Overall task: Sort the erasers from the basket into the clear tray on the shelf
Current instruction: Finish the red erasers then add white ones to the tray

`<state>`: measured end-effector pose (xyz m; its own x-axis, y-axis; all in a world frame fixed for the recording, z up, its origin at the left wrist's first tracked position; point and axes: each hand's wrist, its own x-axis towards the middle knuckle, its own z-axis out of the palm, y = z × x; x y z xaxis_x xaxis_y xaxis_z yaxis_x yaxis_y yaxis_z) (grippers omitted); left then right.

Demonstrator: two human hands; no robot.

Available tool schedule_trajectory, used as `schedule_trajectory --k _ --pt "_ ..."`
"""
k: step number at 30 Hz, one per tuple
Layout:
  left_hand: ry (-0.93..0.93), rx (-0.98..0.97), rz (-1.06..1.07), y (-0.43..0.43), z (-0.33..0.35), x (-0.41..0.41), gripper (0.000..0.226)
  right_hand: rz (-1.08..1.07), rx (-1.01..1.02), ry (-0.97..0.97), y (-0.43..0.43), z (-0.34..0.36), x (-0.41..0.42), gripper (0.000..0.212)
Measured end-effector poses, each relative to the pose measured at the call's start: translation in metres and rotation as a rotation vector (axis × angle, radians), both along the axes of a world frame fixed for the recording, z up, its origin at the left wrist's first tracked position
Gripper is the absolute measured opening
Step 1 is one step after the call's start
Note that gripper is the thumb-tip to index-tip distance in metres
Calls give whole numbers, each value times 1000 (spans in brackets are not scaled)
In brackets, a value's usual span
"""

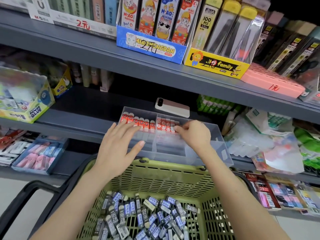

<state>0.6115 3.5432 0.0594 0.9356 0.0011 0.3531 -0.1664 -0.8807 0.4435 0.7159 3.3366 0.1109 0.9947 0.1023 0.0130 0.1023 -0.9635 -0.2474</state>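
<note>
Blue-and-grey erasers (147,213) fill the green slotted plastic basket (164,172), while my flat left hand (119,146) steadies red-sleeved erasers (138,122) in the clear divided tray (173,153) and my right hand (195,134) pinches one to seat it.

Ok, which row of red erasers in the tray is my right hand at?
The right row, past the divider: your right hand reaches its end with curled fingers; the left hand lies flat over the left row.

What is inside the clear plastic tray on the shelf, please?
Two rows of red-wrapped erasers stand at the back of the clear plastic tray, one row per compartment. The left hand and the right hand cover parts of both rows.
</note>
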Motion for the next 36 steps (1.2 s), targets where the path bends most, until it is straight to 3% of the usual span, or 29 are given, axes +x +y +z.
schedule_trajectory --k 6,9,11,15,18,23,25,27,30,34,36 --pt "16 9 -3 -1 3 -2 64 208 320 -445 -12 -21 -70 16" --pt "-14 -60 5 -4 5 -5 61 329 393 -484 -26 -50 -111 10" --pt "-92 -126 17 -8 5 -10 52 409 367 -375 -35 -78 -131 10" --pt "-346 -159 26 -19 3 -29 23 348 200 169 -41 -141 -145 19" --pt "-363 -186 27 -27 0 -45 13 300 68 291 -30 -179 -142 27" --pt "-125 -399 76 -31 -9 -68 11 242 -34 343 -12 -212 -138 25" --pt "59 -545 121 -38 -17 -74 14 208 42 366 -14 -209 -138 26" --pt "340 -652 176 -49 -31 -77 13 134 359 493 -19 -190 -138 22" --pt "701 -880 199 -74 -54 -80 41 75 881 688 -27 -145 -140 8" --pt "707 -1381 110 -109 -70 -79 18 146 1023 802 -48 -106 -142 11" --pt "676 -1474 72 -118 -77 -75 15 83 980 842 -68 -106 -139 10"
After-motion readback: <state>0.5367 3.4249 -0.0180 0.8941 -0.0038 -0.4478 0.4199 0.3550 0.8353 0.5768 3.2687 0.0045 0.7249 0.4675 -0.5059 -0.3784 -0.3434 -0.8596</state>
